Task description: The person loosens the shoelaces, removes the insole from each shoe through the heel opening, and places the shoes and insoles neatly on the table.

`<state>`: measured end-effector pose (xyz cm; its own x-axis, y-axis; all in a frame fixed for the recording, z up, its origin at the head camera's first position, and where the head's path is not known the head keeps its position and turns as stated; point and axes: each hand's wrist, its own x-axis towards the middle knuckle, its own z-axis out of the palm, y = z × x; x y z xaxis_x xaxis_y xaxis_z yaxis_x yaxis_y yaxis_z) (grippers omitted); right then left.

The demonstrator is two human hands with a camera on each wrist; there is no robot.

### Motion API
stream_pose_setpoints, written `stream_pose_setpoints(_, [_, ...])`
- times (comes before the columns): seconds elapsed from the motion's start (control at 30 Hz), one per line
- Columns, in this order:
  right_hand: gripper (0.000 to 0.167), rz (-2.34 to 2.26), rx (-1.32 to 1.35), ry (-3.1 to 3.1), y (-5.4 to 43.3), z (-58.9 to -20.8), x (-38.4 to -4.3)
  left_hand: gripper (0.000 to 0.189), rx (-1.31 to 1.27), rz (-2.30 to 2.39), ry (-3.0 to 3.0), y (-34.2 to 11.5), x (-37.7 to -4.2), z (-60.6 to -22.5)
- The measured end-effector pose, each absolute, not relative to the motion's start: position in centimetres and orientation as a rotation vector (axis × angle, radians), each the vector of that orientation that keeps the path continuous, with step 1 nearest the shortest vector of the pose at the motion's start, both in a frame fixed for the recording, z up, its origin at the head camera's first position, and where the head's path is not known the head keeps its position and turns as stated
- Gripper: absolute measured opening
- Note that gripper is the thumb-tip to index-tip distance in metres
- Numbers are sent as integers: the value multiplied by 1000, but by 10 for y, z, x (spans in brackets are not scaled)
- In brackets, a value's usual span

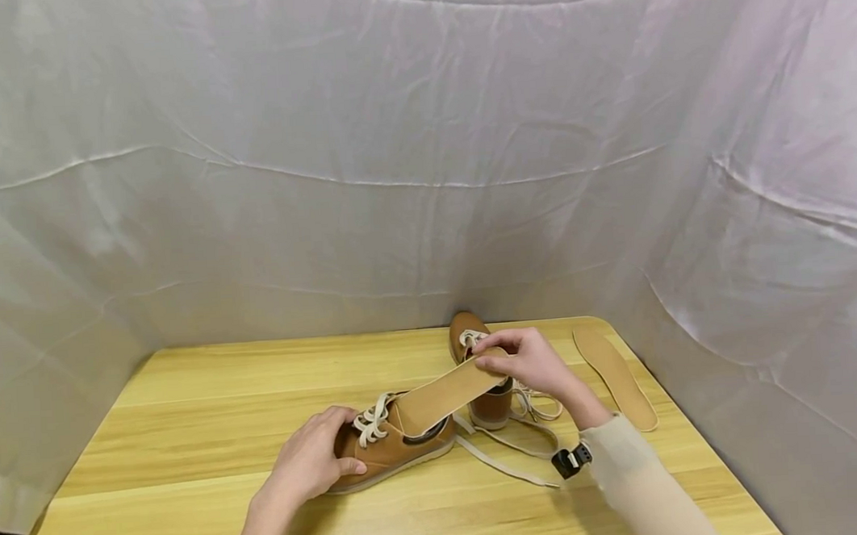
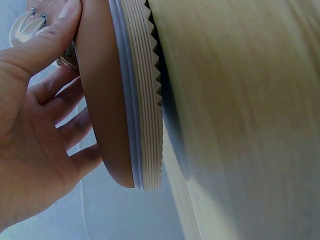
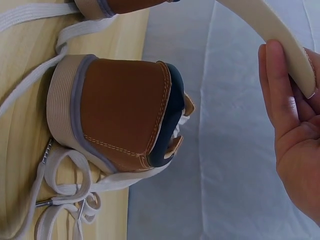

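Observation:
A brown lace-up shoe (image 1: 400,456) with cream laces lies sideways on the wooden table, its toe to the left. My left hand (image 1: 307,456) grips its toe end, thumb on the near side and fingers around the far side; the left wrist view shows the toe (image 2: 102,105) between them. My right hand (image 1: 530,366) pinches the heel end of a tan insole (image 1: 438,395) between thumb and fingers. This insole slopes down to the left, its front end inside the shoe's opening and hidden there. In the right wrist view its pale underside (image 3: 272,25) shows.
A second brown shoe (image 1: 491,411) stands behind, heel toward me, partly covered by the insole and right hand. Loose laces (image 1: 500,464) trail over the table (image 1: 245,374). Another tan insole (image 1: 616,377) lies at the right edge. Grey cloth (image 1: 398,245) hangs behind and beside the table.

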<state>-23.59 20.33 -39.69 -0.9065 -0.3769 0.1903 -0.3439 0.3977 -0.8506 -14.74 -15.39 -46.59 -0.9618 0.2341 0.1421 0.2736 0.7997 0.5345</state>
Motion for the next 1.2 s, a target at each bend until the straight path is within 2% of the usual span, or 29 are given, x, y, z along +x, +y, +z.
stream_pose_setpoints(0.3, [26,-1593,-639,2598,210,-397,-234,62,-409,-880,-2919,-154,-147,-466])
stream_pose_setpoints(0.83, [20,-1658,-661,2591,222,-394,-232,64,-408,-880,-2922,-155,-148,-466])
stream_pose_setpoints(1.2, [28,-1687,-659,2579,229,-395,-228,63,-418,-876,-2924,-156,-149,-468])
